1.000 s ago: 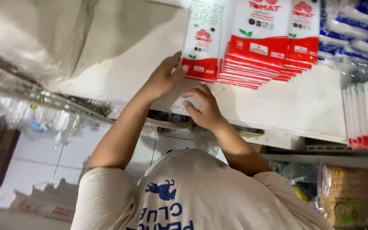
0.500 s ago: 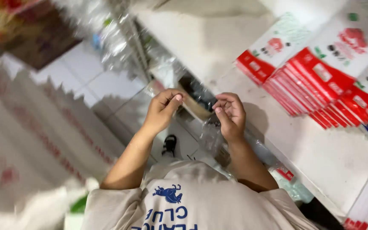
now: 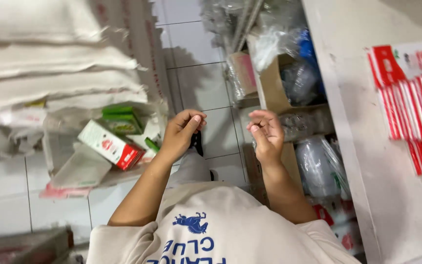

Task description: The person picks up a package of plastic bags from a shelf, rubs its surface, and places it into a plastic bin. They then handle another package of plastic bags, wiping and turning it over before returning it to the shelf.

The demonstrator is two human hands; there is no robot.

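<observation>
I see the left hand (image 3: 181, 134) mid-frame, fingers curled shut, holding nothing I can make out; the right hand (image 3: 265, 133) beside it loosely open, near the cardboard box (image 3: 270, 85)

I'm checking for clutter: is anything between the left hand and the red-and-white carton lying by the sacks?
Nothing visible covers the red-and-white carton; its top face lies bare. The left hand hangs apart from it. Green packs lie beside the carton, not over it.
</observation>
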